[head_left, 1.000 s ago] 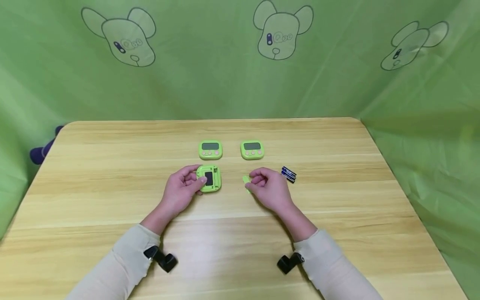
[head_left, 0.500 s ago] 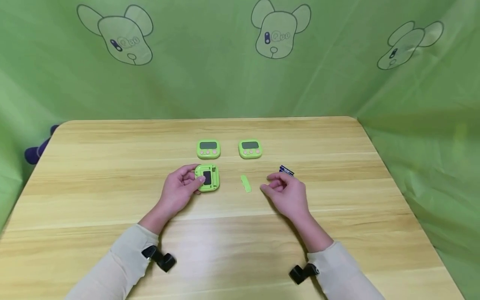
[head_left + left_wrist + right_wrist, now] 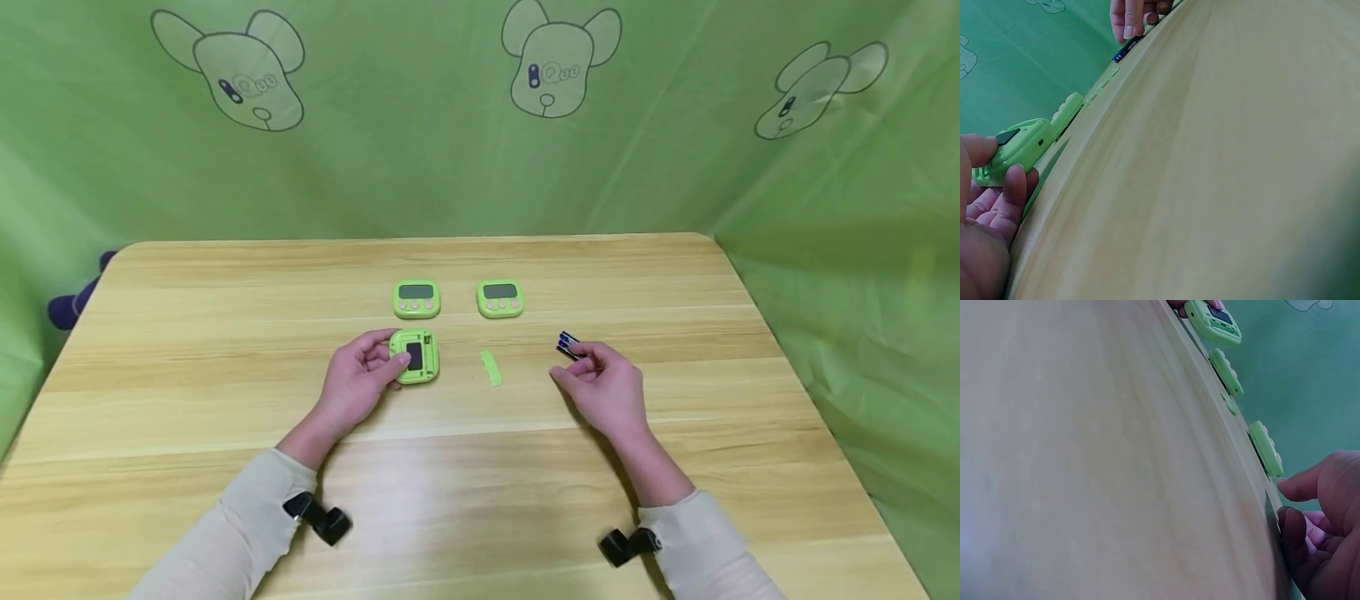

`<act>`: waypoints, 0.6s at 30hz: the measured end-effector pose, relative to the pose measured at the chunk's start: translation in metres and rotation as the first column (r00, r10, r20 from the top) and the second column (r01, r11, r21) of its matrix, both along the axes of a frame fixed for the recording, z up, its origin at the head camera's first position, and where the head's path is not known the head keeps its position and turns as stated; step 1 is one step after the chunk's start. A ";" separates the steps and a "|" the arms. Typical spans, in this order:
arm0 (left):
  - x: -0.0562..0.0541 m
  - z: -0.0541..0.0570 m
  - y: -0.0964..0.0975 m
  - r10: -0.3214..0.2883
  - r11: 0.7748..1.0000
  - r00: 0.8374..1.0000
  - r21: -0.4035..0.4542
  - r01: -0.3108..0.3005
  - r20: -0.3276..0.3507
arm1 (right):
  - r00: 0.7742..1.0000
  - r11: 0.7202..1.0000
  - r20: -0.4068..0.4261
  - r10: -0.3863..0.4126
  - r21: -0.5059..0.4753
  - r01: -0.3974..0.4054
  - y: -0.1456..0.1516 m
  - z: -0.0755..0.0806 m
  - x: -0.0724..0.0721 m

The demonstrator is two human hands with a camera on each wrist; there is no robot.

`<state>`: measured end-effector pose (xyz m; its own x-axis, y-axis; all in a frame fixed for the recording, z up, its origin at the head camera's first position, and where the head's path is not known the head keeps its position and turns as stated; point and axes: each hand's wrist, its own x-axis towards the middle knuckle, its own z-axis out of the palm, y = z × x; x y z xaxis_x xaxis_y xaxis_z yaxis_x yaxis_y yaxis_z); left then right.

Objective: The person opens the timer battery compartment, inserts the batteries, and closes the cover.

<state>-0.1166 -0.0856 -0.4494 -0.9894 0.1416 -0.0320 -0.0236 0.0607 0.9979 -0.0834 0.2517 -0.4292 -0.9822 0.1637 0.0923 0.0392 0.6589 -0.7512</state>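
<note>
In the head view my left hand holds a green digital timer back side up, thumb across its dark panel and fingers beneath. Its battery compartment lies uncovered. The left wrist view also shows this timer raised off the tabletop. My right hand is at the blue-and-black batteries, covering part of them. In the right wrist view, a gap separates the right thumb and forefinger. Whether its fingertips touch the batteries I cannot tell. Between the hands lies the slim green battery cover.
Two more green timers, a left one and a right one, lie screen up farther back on the wooden table. A green curtain hangs behind the table.
My right hand has let go of the battery cover, leaving it on the table, and has moved right to the batteries. The left hand keeps its hold on the timer.
</note>
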 end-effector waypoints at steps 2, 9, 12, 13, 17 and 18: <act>0.000 0.000 0.000 0.001 1.000 1.000 -0.001 -0.001 -0.002 | 1.000 1.000 0.009 0.008 0.008 -0.008 0.001 0.000 -0.001; 0.000 0.000 0.000 0.003 1.000 1.000 0.008 -0.003 0.004 | 0.999 0.998 0.028 0.044 0.043 -0.045 -0.002 -0.001 -0.002; 0.000 0.000 0.001 0.003 1.000 1.000 0.012 -0.003 0.005 | 0.998 0.996 0.007 0.069 0.053 -0.069 -0.002 -0.001 -0.002; 0.000 0.000 0.001 0.003 1.000 1.000 0.013 -0.003 0.004 | 0.997 0.995 -0.005 0.079 0.054 -0.079 -0.002 0.000 -0.001; 0.001 0.000 0.000 0.000 1.000 1.000 0.015 0.000 0.003 | 0.994 0.994 -0.044 0.103 0.048 -0.101 -0.001 -0.002 -0.001; 0.001 0.001 0.000 0.000 1.000 1.000 0.014 0.000 0.002 | 0.994 0.994 -0.049 0.102 0.041 -0.100 0.000 -0.002 -0.001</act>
